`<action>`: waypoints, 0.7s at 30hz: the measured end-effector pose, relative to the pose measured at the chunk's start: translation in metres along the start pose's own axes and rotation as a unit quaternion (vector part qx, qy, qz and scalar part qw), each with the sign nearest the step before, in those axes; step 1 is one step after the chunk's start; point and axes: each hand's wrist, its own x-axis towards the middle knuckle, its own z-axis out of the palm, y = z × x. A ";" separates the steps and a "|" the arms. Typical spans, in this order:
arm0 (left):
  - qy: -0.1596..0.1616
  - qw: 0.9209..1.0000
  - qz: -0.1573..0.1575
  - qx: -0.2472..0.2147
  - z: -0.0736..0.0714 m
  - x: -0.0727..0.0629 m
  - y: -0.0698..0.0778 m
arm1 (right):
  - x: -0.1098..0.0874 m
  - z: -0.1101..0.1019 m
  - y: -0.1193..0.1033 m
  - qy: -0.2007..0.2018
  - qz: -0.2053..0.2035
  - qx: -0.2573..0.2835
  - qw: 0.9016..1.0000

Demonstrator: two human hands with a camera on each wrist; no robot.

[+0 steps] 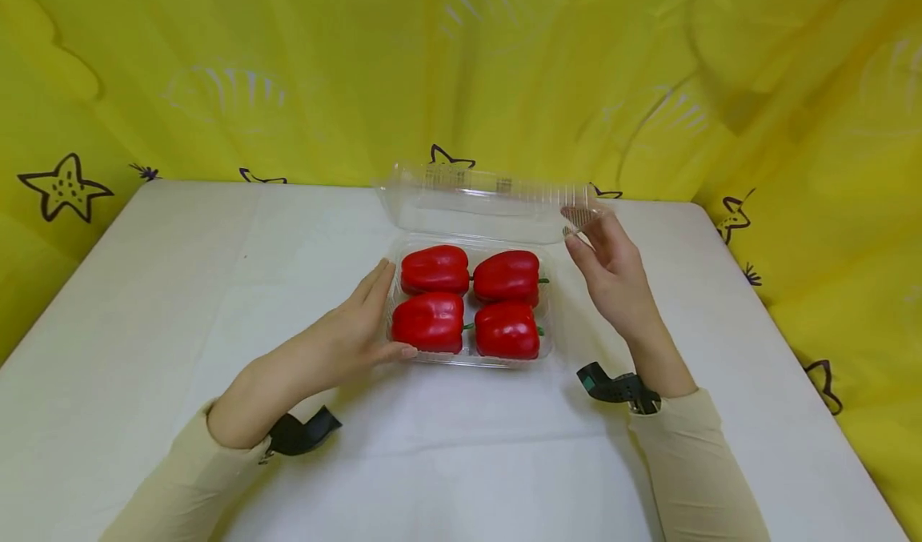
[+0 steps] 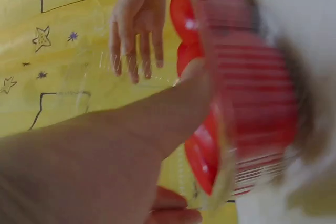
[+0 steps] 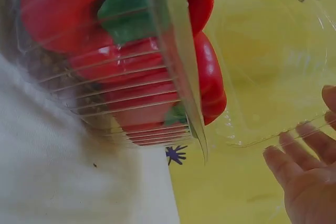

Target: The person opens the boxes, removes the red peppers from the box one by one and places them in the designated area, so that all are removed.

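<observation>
Red bell peppers point(image 1: 435, 323) with green stems lie in two rows in a clear plastic clamshell container point(image 1: 471, 359). The hinged lid point(image 1: 479, 206) is raised at the far side. My left hand point(image 1: 353, 326) rests against the container's left side, its fingers straight along the wall and its thumb at the near left corner. In the left wrist view that thumb point(image 2: 194, 85) overlaps the rim. My right hand point(image 1: 612, 270) touches the lid's right end with its fingers extended. In the right wrist view its fingertips point(image 3: 299, 156) lie right at the lid's edge.
A white-covered table point(image 1: 216, 286) lies under the container. Yellow cloth point(image 1: 346, 70) with starfish and shell drawings hangs behind it and along the right side. Dark straps point(image 1: 612, 386) sit at both wrists, by the beige sleeves.
</observation>
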 end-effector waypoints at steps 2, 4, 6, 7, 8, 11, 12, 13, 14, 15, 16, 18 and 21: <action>-0.021 1.000 0.001 0.016 -0.006 0.006 0.000 | 0.001 -0.001 0.001 -0.003 0.002 0.019 1.000; -0.043 0.999 0.001 0.022 -0.011 0.011 -0.001 | 0.001 -0.001 0.002 -0.012 0.006 0.034 0.999; -0.054 0.998 -0.003 0.021 -0.013 0.015 -0.003 | 0.001 -0.001 0.003 -0.020 0.016 0.039 0.999; -0.055 0.998 -0.004 0.023 -0.014 0.015 -0.004 | 0.001 0.000 0.004 -0.026 0.022 0.040 0.999; -0.055 0.998 -0.005 0.026 -0.014 0.015 -0.004 | 0.001 0.000 0.005 -0.032 0.029 0.041 0.998; -0.044 0.999 -0.004 0.032 -0.013 0.015 -0.002 | -0.001 0.000 0.007 -0.049 0.054 0.036 0.997; -0.042 0.999 -0.004 0.035 -0.013 0.015 -0.001 | -0.002 -0.001 0.008 -0.052 0.061 0.037 0.996; -0.042 0.999 -0.003 0.035 -0.012 0.015 0.000 | -0.003 -0.002 0.010 -0.056 0.070 0.037 0.995; -0.043 0.998 -0.004 0.036 -0.011 0.015 0.001 | -0.003 -0.003 0.011 -0.059 0.078 0.042 0.994; -0.044 0.998 -0.006 0.037 -0.011 0.015 0.002 | -0.004 -0.003 0.013 -0.063 0.085 0.048 0.993; -0.046 0.998 -0.008 0.039 -0.011 0.015 0.002 | -0.005 -0.003 0.014 -0.067 0.091 0.057 0.992; -0.049 0.998 -0.011 0.047 -0.011 0.014 0.004 | -0.005 -0.003 0.016 -0.076 0.104 0.067 0.989; -0.051 0.997 -0.018 0.059 -0.011 0.012 0.005 | -0.003 -0.003 0.018 -0.091 0.118 0.085 0.985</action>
